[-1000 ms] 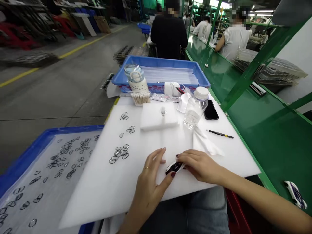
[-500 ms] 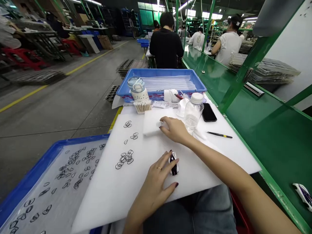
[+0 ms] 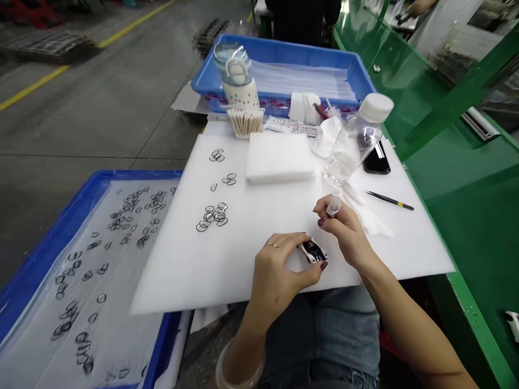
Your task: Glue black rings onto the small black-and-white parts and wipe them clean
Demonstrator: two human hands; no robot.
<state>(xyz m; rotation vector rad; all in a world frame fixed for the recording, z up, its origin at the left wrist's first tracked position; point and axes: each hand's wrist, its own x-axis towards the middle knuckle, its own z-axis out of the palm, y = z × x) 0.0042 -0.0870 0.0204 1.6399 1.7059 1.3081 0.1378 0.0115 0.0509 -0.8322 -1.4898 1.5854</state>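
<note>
Head view: both hands work above the near part of a white foam sheet (image 3: 182,275). The left hand (image 3: 279,270) rests low over the sheet, its back turned upward. The forearm rises from the bottom edge, with a pale band (image 3: 239,373) around it near the wrist. Thumb and fingers form a pincer and grasp a small black-and-white car-shaped part (image 3: 313,252): fingertips at its far end, thumb at its near end. The part lies at the sheet, between the two hands.

The right hand (image 3: 344,227) is positioned farther forward and to the right, raised above the sheet. Its forearm slants in from the lower right corner. Thumb and index finger grip a small translucent cup (image 3: 333,207), its mouth facing the wearer; the remaining fingers curl behind and are partly hidden.

Beyond the right hand stands a clear bottle (image 3: 344,156). A white cloth (image 3: 368,216) lies just beside this hand, with tweezers (image 3: 391,200) farther right. A white foam block (image 3: 279,156) sits ahead of the left hand; thin dark rings (image 3: 213,216) lie to its left.
</note>
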